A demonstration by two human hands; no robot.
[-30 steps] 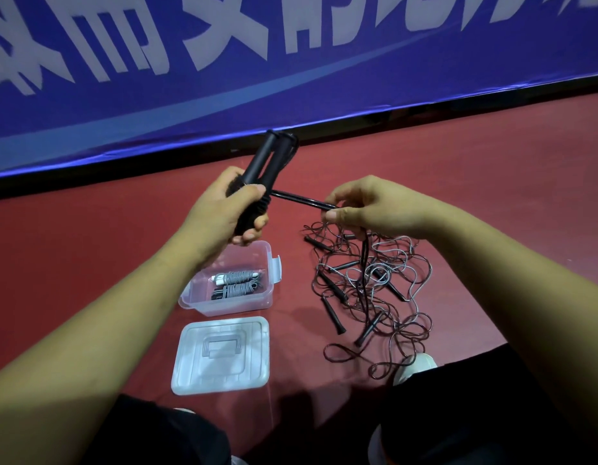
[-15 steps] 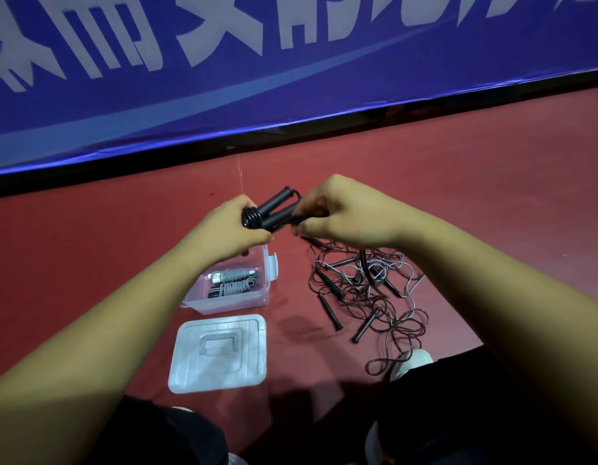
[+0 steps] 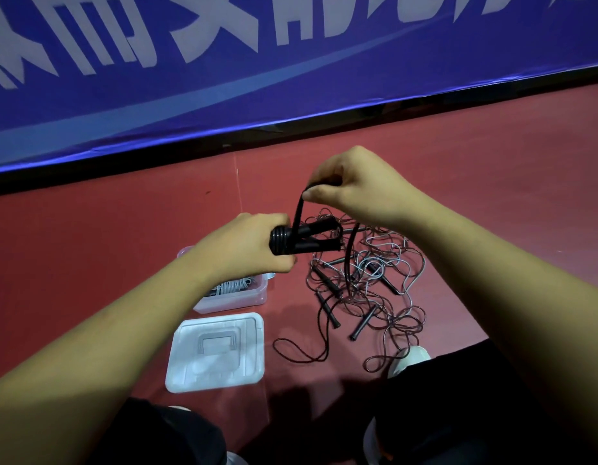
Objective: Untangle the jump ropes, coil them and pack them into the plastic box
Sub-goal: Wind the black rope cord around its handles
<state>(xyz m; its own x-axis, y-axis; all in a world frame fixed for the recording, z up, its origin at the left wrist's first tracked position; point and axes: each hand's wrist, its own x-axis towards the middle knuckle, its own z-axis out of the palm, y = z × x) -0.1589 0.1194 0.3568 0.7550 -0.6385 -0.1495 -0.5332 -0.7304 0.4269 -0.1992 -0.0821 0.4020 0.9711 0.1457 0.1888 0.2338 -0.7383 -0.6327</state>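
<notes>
Head view, left hand: your left hand [image 3: 244, 245] is curled tight round the paired black handles [image 3: 312, 234].
Head view, right hand: your right hand [image 3: 356, 186] pinches the black cord [image 3: 299, 209], raised taut above the handles.
Head view, box: the plastic box [image 3: 230, 305] sits on the floor under your left wrist, with a grey coiled rope [image 3: 235, 285] inside. The lid [image 3: 217, 352] lies nearer you.
Head view, pile: the tangled ropes [image 3: 368, 286] lie just right of the box.
Step, as I judge it: winding. Lay each turn snug beside the last with even tension, and watch that the trailing cord does not snag the pile.
</notes>
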